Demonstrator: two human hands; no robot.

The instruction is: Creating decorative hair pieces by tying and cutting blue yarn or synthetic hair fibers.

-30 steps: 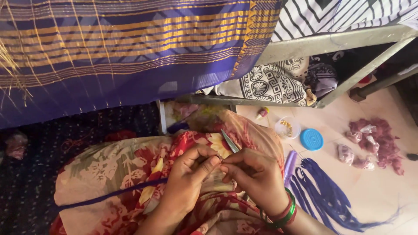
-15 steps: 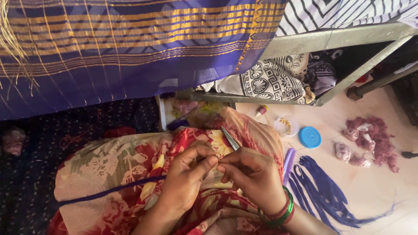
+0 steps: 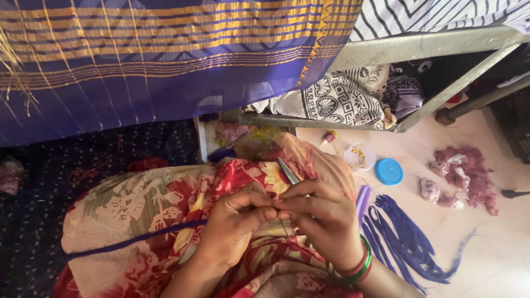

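Across the top of the frame hung a broad purple cloth with gold woven stripes (image 3: 165, 49); below it a red-and-cream floral fabric (image 3: 165, 215) covered the lap. At centre, the left hand (image 3: 232, 232) and right hand (image 3: 326, 221) met fingertip to fingertip, both pinched on a thin purple thread (image 3: 138, 240) trailing toward lower left. A slim metal tool (image 3: 288, 171) angled up-left from the right hand.
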